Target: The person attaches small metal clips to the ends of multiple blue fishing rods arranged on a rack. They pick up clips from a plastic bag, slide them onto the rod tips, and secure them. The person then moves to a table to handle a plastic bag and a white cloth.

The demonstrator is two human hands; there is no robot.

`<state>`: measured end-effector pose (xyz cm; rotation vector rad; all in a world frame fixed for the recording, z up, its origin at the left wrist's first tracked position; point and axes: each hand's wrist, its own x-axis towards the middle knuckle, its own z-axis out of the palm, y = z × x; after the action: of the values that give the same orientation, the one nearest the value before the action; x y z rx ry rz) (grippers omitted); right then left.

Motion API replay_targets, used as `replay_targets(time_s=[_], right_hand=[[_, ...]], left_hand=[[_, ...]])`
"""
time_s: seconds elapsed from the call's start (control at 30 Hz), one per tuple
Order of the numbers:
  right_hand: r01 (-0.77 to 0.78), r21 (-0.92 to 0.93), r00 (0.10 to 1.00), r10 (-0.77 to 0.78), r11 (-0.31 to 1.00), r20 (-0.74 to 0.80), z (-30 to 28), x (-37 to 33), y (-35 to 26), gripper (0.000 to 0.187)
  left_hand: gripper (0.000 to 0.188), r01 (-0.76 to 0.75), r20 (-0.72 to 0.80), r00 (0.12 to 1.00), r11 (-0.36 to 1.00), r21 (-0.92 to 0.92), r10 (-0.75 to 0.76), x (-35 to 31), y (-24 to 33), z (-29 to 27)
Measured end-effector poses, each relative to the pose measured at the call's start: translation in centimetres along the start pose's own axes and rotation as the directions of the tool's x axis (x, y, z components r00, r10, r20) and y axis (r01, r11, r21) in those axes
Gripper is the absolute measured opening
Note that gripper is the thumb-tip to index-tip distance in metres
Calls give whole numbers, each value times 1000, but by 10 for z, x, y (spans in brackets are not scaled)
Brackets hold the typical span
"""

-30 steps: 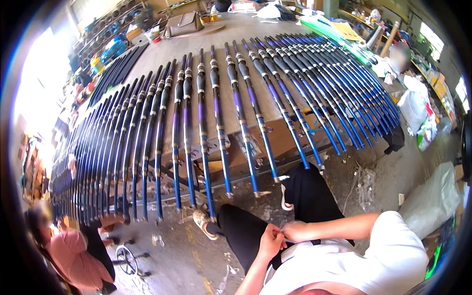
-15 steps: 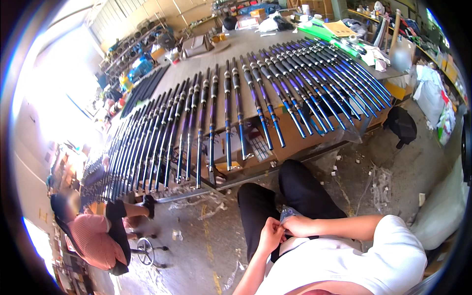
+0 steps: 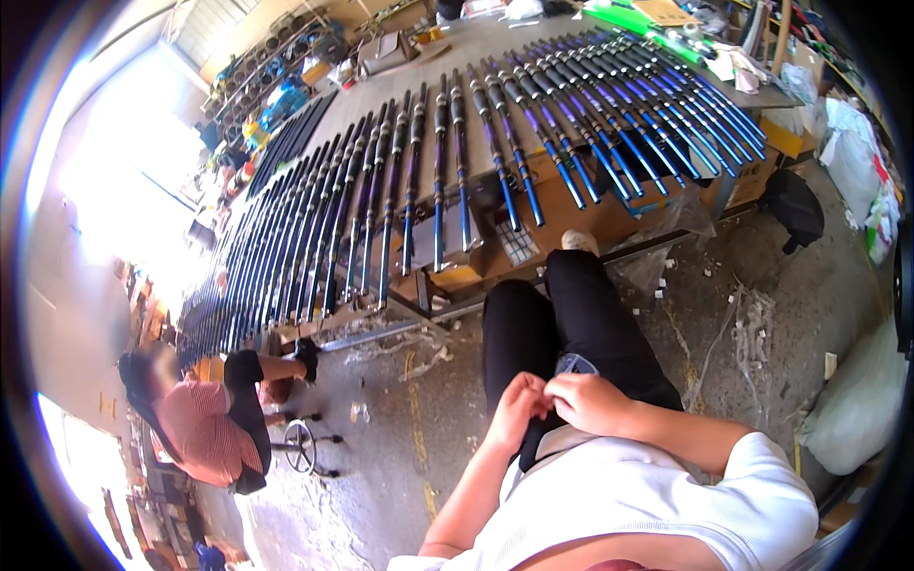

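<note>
My left hand [image 3: 519, 407] and my right hand [image 3: 592, 403] meet above my lap, fingertips pinched close together. Whatever lies between the fingers is too small or hidden to make out. Just beyond my right hand, a small clear plastic bag [image 3: 575, 364] rests on my dark trousers between the thighs. In front of my knees, a long row of fishing rods [image 3: 440, 181] in black, purple and blue lies side by side across the table [image 3: 381, 68], their blue ends sticking out over the near edge.
A person [image 3: 205, 428] in a striped top sits at the table's left end, beside a wheeled stool base [image 3: 301, 447]. Plastic scraps [image 3: 752, 338] litter the floor at right. A black bag [image 3: 792, 211] and white sacks [image 3: 847, 157] stand beyond. Cardboard boxes [image 3: 752, 181] sit under the table.
The view has tilted down, so the table and rods sit higher. My hands stay together but have shifted slightly toward my knees, and a shoe now shows beyond them.
</note>
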<state>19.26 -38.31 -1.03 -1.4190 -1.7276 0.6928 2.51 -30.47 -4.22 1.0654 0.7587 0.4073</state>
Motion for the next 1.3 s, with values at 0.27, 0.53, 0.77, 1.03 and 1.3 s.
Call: replay_targets(time_s=[0.27, 0.53, 0.77, 1.03, 1.3], right_hand=[[307, -291, 856, -396, 906, -331, -7, 51, -25, 17], [352, -179, 807, -395, 919, -440, -39, 78, -25, 16], [-27, 517, 892, 254, 856, -374, -76, 90, -19, 18], [-116, 34, 932, 121, 993, -342, -104, 118, -11, 14], [-60, -516, 947, -114, 854, -299, -123, 174, -17, 26]], left_hand=[[52, 205, 282, 947, 387, -899, 153, 22, 49, 55], [25, 295, 315, 948, 245, -923, 44, 60, 57, 44], [19, 183, 142, 983, 521, -834, -118, 104, 63, 4], [19, 230, 196, 973, 601, -766, -122, 161, 79, -13], [64, 59, 148, 989, 903, -426, 6, 224, 136, -8]])
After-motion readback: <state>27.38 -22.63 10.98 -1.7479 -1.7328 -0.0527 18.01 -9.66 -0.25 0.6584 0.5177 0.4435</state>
